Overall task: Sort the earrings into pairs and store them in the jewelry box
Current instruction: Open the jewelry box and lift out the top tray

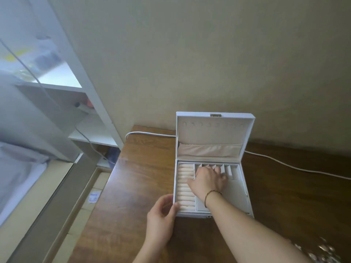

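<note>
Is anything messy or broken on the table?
Nothing looks broken. The box sits open and tidy. The only loose things are shiny earrings heaped at the table's near right corner, not in the box.

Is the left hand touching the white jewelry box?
Touching. The head view shows the left hand with its fingers against the front left corner of the open white jewelry box.

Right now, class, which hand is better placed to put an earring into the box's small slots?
The right hand: it reaches into the open jewelry box, fingers over the small slots. The left hand rests on the box's near left corner, apparently steadying it.
</note>
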`<move>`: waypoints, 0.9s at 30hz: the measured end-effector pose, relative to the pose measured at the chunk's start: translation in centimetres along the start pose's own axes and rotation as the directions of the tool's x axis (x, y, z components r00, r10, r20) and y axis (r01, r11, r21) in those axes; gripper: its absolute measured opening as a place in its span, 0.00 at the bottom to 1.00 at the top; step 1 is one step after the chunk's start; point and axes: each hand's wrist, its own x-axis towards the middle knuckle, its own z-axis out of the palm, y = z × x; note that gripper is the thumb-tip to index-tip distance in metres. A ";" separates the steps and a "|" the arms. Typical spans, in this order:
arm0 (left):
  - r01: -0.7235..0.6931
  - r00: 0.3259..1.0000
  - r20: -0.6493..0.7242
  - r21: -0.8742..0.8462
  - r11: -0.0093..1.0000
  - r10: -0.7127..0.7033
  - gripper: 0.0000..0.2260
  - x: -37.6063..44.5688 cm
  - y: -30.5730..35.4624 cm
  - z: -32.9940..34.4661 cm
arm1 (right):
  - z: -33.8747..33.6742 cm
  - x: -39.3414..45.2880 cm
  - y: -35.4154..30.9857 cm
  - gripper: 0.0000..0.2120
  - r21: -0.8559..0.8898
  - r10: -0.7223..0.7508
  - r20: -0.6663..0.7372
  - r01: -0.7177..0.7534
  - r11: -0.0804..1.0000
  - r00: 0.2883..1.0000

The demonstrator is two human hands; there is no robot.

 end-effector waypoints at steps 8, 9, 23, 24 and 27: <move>0.000 1.000 0.023 -0.023 1.000 0.001 0.06 0.4 -0.1 -0.3 | -0.1 -0.1 0.3 0.14 0.047 -0.060 -0.071 0.063 0.997 0.996; 0.007 0.999 0.034 -0.011 1.000 -0.007 0.06 0.4 -0.1 -0.5 | -0.2 -0.2 0.3 0.13 0.063 -0.064 -0.088 0.069 0.996 0.994; -0.145 0.972 0.101 -0.458 0.877 0.213 0.14 -1.5 6.9 -3.9 | -5.0 -8.5 -3.2 0.12 -0.038 -0.325 -0.501 0.355 0.934 0.802; -0.107 0.971 0.133 -0.496 0.862 0.197 0.15 -1.8 6.4 -4.8 | -4.8 -9.5 -3.6 0.12 -0.051 -0.352 -0.485 0.376 0.925 0.800; 0.019 0.966 0.232 -0.506 0.863 0.115 0.17 -2.9 3.7 -7.9 | -2.7 -12.3 -2.9 0.10 -0.047 -0.489 -0.452 0.528 0.848 0.746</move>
